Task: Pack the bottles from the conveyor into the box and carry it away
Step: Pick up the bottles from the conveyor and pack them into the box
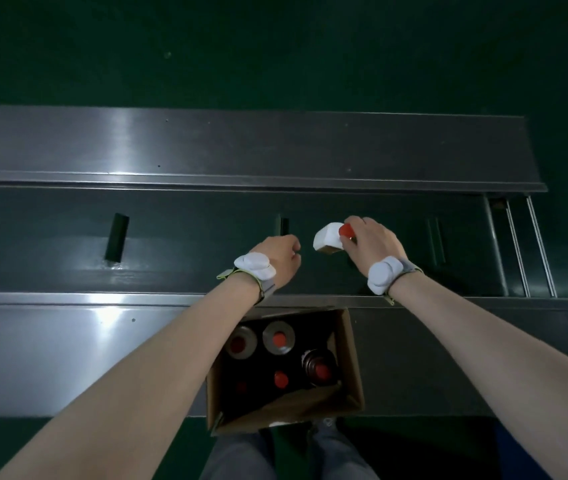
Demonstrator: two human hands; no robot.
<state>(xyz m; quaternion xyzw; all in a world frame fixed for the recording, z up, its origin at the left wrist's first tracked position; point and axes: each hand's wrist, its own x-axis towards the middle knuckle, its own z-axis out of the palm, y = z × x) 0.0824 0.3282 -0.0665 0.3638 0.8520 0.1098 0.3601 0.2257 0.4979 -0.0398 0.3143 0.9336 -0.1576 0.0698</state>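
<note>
Presently my right hand [372, 242] is closed around a red-capped bottle [331, 237] with a white label, held over the dark green conveyor belt [189, 244] just beyond the cardboard box [351, 358]. My left hand [280, 259] hangs beside it over the same belt, fingers curled in and holding nothing that I can see. Nearer me than the belt, the open box holds five upright red-capped bottles [279, 339].
</note>
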